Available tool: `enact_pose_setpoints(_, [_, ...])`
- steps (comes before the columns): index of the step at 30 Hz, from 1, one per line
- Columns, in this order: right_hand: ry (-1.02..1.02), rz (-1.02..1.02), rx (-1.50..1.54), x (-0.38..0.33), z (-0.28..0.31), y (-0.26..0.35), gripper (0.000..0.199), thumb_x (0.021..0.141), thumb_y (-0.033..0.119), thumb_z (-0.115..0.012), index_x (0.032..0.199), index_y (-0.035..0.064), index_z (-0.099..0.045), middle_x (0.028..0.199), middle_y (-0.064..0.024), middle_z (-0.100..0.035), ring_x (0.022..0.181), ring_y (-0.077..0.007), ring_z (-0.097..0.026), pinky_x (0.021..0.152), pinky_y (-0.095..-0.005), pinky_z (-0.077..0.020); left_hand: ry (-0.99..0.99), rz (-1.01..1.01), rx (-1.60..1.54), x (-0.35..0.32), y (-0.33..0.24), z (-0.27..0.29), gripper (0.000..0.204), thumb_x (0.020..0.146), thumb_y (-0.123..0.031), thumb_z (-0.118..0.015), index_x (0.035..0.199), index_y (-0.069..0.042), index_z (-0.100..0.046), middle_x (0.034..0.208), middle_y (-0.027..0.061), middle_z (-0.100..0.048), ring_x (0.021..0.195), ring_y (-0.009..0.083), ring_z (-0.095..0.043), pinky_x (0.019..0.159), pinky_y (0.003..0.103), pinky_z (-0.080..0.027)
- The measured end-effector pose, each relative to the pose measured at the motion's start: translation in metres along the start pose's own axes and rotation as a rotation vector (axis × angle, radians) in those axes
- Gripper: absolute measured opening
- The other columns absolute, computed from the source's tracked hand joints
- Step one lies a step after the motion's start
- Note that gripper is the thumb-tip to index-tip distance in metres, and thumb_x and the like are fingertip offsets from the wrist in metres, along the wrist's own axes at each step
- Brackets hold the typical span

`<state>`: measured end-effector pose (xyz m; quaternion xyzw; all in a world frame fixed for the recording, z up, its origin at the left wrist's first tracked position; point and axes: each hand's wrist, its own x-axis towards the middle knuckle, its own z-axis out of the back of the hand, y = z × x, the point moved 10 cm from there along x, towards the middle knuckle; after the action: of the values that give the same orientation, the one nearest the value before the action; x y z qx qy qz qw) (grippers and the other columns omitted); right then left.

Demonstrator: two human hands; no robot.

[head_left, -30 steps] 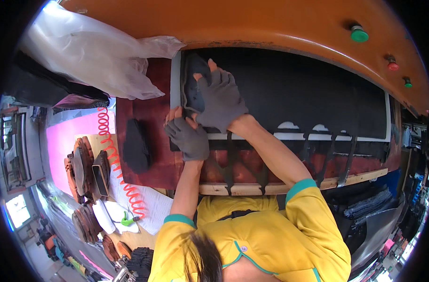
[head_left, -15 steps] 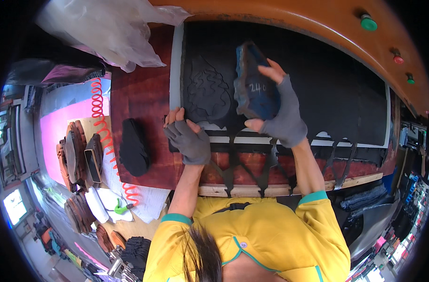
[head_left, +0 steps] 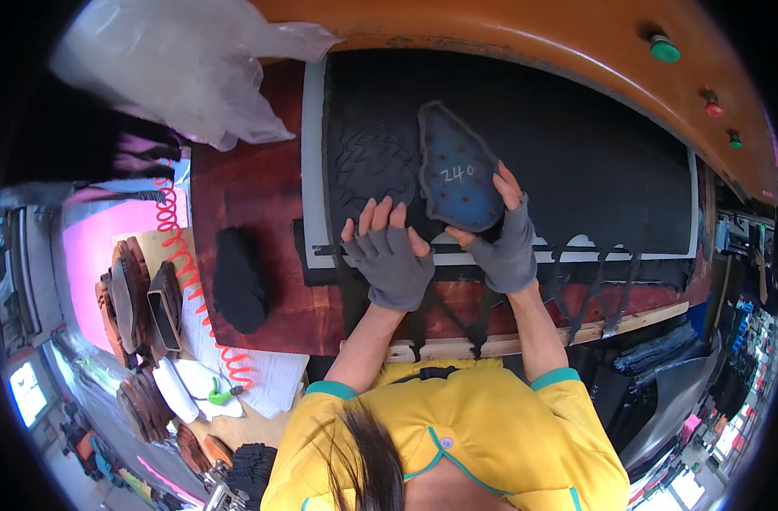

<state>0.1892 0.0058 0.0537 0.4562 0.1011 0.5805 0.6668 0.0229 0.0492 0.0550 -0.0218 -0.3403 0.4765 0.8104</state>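
A blue cutting die (head_left: 461,192) with a wavy metal rim and chalk marks lies flat on a black sheet (head_left: 602,162). My right hand (head_left: 510,251), in a grey fingerless glove, grips its lower right edge, thumb at the bottom and fingers along the side. Left of the die, a cut outline with wavy lines (head_left: 374,162) shows in the sheet. My left hand (head_left: 391,260), gloved alike, rests over the lower end of that outline with its fingers stretched out. Whether it presses on the cut piece, I cannot tell.
A dark stack of cut pieces (head_left: 240,281) sits on the red-brown board (head_left: 248,183). Farther left are a coiled red hose (head_left: 184,264) and several brown dies (head_left: 129,298). Black offcut strips (head_left: 474,328) hang over the front edge. An orange machine beam (head_left: 576,34) spans the back.
The die has gone from tilted and raised to flat on the sheet, with my right hand lower around its edge. My left hand has moved right, onto the outline's lower end.
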Motion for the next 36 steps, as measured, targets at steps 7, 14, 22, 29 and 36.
enact_pose_setpoints(7, [-0.038, 0.089, -0.051, 0.037, -0.005, -0.014, 0.089, 0.068, 0.022, -0.088, 0.141, 0.0061, -0.040, 0.143, -0.0260, -0.044, 0.122, -0.0423, -0.053, 0.098, -0.0462, -0.0474, -0.077, -0.029, 0.032, 0.031, 0.005, -0.020, 0.035, 0.081, -0.011, -0.054, 0.115, -0.003, -0.059, 0.124, 0.0141, -0.059, 0.121, 0.0347, -0.053, 0.106, 0.054, -0.031])
enact_pose_setpoints(14, [-0.214, 0.092, -0.188, 0.094, 0.004, -0.023, 0.106, 0.063, 0.036, -0.090, 0.146, 0.0027, -0.032, 0.151, -0.0261, -0.029, 0.136, -0.0471, -0.033, 0.111, -0.0573, -0.0280, -0.134, -0.070, 0.061, 0.095, 0.004, -0.038, 0.033, 0.083, -0.010, -0.059, 0.115, -0.002, -0.057, 0.123, 0.0163, -0.058, 0.122, 0.0365, -0.052, 0.105, 0.054, -0.035])
enact_pose_setpoints(22, [-0.804, 0.310, -0.585, 0.173, 0.172, -0.002, 0.110, 0.083, 0.064, -0.066, 0.152, -0.0052, -0.015, 0.153, -0.0352, -0.019, 0.143, -0.0499, -0.020, 0.115, -0.0612, -0.0133, 0.113, -0.152, -0.152, 0.027, -0.046, -0.035, 0.033, 0.084, -0.016, -0.066, 0.115, -0.006, -0.056, 0.115, 0.0160, -0.058, 0.104, 0.0365, -0.056, 0.094, 0.051, -0.043])
enact_pose_setpoints(29, [-0.414, 0.351, -0.415, 0.109, 0.112, -0.020, 0.103, 0.087, 0.054, -0.067, 0.154, -0.0043, -0.015, 0.157, -0.0287, -0.022, 0.144, -0.0443, -0.023, 0.116, -0.0568, -0.0146, 0.247, -0.300, 0.034, 0.030, -0.049, -0.097, 0.021, 0.085, -0.025, -0.060, 0.096, -0.007, -0.060, 0.090, 0.0139, -0.059, 0.081, 0.0339, -0.056, 0.082, 0.048, -0.045])
enact_pose_setpoints(36, [0.261, 0.255, -0.449, 0.014, 0.010, -0.076, 0.024, 0.085, 0.036, -0.069, 0.096, 0.0147, -0.067, 0.092, -0.0056, -0.060, 0.086, -0.0270, -0.057, 0.091, -0.0435, -0.0415, 0.184, -0.343, 0.094, 0.039, -0.055, -0.098, 0.015, 0.078, -0.026, -0.059, 0.081, -0.011, -0.058, 0.078, 0.0081, -0.055, 0.073, 0.0282, -0.056, 0.072, 0.043, -0.046])
